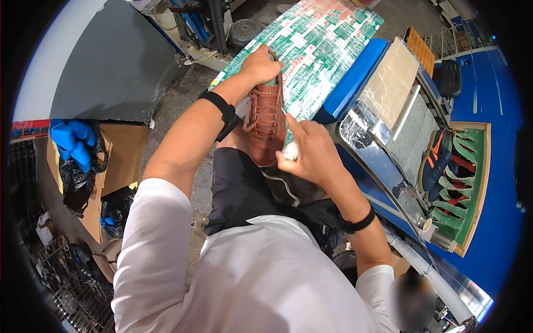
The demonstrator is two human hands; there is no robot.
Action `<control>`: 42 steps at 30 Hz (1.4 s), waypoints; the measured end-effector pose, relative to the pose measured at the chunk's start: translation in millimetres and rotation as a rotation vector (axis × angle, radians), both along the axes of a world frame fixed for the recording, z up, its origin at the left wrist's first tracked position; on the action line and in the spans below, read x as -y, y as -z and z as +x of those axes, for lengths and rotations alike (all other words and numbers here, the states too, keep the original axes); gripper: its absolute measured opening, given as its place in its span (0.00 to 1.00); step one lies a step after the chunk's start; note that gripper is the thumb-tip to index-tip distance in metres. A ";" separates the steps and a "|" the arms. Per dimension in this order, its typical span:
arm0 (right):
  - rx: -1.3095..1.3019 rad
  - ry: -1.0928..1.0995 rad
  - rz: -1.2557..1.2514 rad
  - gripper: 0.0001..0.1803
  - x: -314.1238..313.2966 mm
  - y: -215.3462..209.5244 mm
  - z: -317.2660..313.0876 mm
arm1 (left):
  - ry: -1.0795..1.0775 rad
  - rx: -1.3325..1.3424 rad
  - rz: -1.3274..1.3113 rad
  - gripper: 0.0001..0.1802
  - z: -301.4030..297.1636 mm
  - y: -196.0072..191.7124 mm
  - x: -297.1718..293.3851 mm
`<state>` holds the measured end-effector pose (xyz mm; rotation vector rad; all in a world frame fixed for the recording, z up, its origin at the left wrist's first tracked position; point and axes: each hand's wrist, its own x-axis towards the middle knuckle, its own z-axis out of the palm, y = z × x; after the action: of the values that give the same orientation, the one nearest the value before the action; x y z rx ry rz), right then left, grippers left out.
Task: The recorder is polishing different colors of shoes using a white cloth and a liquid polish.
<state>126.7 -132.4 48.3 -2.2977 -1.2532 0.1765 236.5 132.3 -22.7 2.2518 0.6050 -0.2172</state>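
Note:
A reddish-brown lace-up shoe (265, 125) is held over the near end of a long bench, its toe toward me and its laces loose. My left hand (261, 65) is closed around the heel end, by the collar. Beside the shoe's right side, near the toe, is my right hand (311, 147). Its thumb and curled fingers grip a small white wad (290, 151), and the index finger points up along the shoe. I cannot make out whether the wad touches the shoe. Black bands circle both my wrists.
Worn green and white tape covers the bench (327, 61). At right, a blue-framed machine (388, 119) holds dark shoes with orange stripes (433, 164) beside a green slotted rack (472, 183). On the left are cardboard (125, 158) and blue pieces (72, 141) in a black bag.

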 end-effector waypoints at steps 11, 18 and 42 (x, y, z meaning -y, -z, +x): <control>-0.358 0.224 0.204 0.47 15.2 8.5 -41.5 | 0.033 0.038 0.076 0.33 5.4 3.9 -1.4; -0.340 0.240 0.181 0.47 -11.9 33.8 -7.2 | 0.016 0.025 0.047 0.37 6.6 2.5 8.4; 0.030 0.095 0.215 0.52 -36.4 6.5 -29.2 | 0.007 0.120 0.105 0.34 5.3 14.3 2.6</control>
<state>97.5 -96.0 41.8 -2.1748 -1.1164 -0.0252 241.8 129.7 -37.1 2.3493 0.5559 -0.0542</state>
